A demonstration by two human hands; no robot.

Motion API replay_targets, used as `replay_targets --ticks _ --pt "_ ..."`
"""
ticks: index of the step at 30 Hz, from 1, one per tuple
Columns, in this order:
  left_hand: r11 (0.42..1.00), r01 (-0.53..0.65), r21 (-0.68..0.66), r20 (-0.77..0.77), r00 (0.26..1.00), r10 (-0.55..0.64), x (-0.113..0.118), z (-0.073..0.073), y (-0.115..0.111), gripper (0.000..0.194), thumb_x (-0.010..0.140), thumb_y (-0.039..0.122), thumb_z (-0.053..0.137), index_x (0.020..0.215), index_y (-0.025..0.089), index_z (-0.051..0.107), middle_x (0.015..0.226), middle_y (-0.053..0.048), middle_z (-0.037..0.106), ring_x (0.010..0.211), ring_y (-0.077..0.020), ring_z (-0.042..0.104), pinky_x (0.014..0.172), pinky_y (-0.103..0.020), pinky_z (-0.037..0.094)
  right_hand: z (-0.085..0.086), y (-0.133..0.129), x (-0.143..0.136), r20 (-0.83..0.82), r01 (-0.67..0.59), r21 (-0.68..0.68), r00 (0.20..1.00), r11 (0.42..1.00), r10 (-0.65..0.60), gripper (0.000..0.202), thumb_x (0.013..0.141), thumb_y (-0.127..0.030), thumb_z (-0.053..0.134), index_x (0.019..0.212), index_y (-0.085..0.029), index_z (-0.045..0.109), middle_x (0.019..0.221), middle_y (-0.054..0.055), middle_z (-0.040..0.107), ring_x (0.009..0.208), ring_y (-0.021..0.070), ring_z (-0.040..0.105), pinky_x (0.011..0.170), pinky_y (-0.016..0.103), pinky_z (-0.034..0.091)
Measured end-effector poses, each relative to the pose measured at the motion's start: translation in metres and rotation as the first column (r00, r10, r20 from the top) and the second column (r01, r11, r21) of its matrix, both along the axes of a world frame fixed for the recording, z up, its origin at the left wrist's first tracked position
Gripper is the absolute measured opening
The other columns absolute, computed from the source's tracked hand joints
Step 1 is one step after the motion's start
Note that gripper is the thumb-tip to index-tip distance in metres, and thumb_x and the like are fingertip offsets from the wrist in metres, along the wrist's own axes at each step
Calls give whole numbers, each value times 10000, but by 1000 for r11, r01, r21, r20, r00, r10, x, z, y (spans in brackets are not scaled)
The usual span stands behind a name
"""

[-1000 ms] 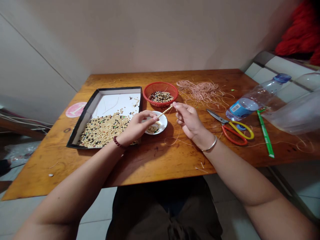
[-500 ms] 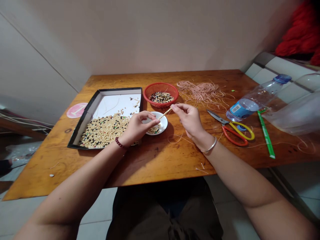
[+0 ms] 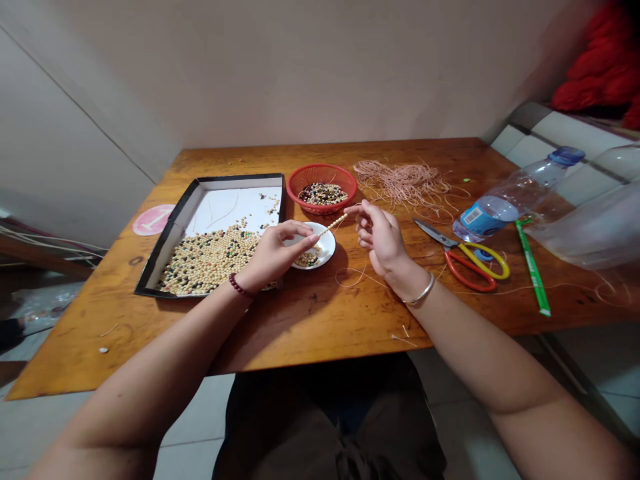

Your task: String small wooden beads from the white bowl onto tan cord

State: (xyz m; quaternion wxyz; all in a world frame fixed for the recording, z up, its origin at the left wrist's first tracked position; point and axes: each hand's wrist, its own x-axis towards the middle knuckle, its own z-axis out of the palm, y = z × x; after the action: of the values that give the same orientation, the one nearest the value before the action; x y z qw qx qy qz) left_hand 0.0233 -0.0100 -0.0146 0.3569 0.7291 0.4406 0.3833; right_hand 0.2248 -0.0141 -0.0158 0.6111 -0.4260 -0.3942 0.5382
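Between finger and thumb, my left hand (image 3: pixel 283 248) pinches a short string of cream beads (image 3: pixel 334 224), which slants up to the right. My right hand (image 3: pixel 381 235) is at the strand's upper end, fingers apart, with the index fingertip close to or touching the last bead. Below the strand sits a small white bowl (image 3: pixel 327 248) with loose beads in it, partly covered by my left hand. A black-edged tray (image 3: pixel 173 243) of cream, black and coloured beads lies to the left. Behind the bowl stands a red plastic basket (image 3: pixel 323 175) holding mixed beads.
A heap of pink cord (image 3: pixel 400 183) lies at the back. Scissors (image 3: pixel 473 267) with red and yellow handles, a plastic bottle (image 3: pixel 493 210) and a green strip (image 3: pixel 533 270) are on the right. A round pink sticker (image 3: pixel 153 221) is left of the tray on the wooden table (image 3: pixel 320 333).
My right hand has loosened its pinch on the strand's upper end and spread its fingers, shifting slightly right. My left hand stays in place, still holding the strand.
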Motion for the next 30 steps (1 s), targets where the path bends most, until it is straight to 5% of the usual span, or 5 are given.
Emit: replay_targets --ticks 12,19,26,30 --pt "1000 16 -25 24 1000 -16 1 2 -1 319 785 477 689 817 160 710 1023 -107 697 957 -208 649 915 -383 494 2 -1 -1 33 -72 17 997 997 71 290 817 -465 618 800 -177 646 621 -63 328 435 32 182 383 219 105" --pt "998 -19 -64 50 999 22 2 4 -2 335 784 479 688 818 146 706 1041 -120 702 946 -211 652 876 -355 503 2 -1 -4 176 45 75 983 996 -57 268 751 -438 678 771 -188 585 559 -69 356 463 50 260 395 203 202" --pt "998 8 67 -50 999 -5 0 -2 0 326 817 481 657 857 161 710 1002 -98 700 937 -199 643 873 -348 484 1 0 -6 211 57 149 974 987 -88 198 736 -357 707 759 -171 643 649 -26 523 553 65 389 486 206 326" --pt "960 -7 280 -317 943 99 -1 -6 -1 263 833 434 655 888 187 726 981 -85 697 943 -226 598 889 -388 448 -2 2 -4 260 109 241 950 964 -172 174 732 -335 721 747 -167 682 664 -16 562 596 76 420 546 215 365"
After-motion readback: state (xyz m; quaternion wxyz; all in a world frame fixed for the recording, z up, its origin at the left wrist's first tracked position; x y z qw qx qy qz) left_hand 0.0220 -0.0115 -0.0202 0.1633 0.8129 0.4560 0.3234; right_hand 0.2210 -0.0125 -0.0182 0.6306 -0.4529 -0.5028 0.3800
